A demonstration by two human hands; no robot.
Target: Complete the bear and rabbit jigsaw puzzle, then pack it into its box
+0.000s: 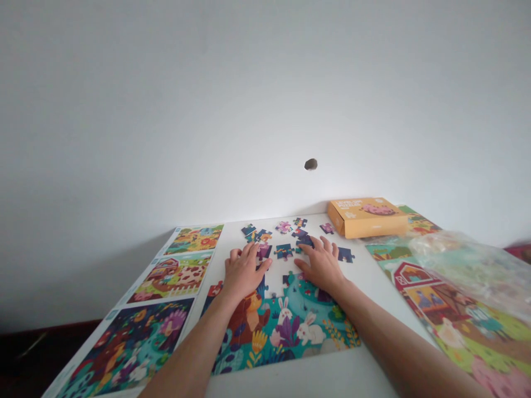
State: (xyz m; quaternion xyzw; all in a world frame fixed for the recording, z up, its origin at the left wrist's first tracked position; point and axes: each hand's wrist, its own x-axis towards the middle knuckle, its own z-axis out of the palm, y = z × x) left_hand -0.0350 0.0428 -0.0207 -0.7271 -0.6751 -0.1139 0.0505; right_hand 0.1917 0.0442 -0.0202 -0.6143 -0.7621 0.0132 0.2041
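Resting our left grip [244, 271] and right grip [321, 266] open on bench [357, 376], among loose jigsaw pieces [284, 251], beyond part-built rabbit puzzle [286, 331]; neither clenched.

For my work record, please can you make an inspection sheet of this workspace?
Surface: white table, flat, only partly in view.
Job's things: part-built jigsaw showing rabbits, with loose pieces beyond it.
Clutter: orange box at the far edge; plastic bag lying over a farm picture sheet; picture strip with three scenes on the left.
Hands: left hand and right hand spread open among the pieces; nothing clearly held.
Cables: nothing seen.
Surroundings: white wall with a dark mark.
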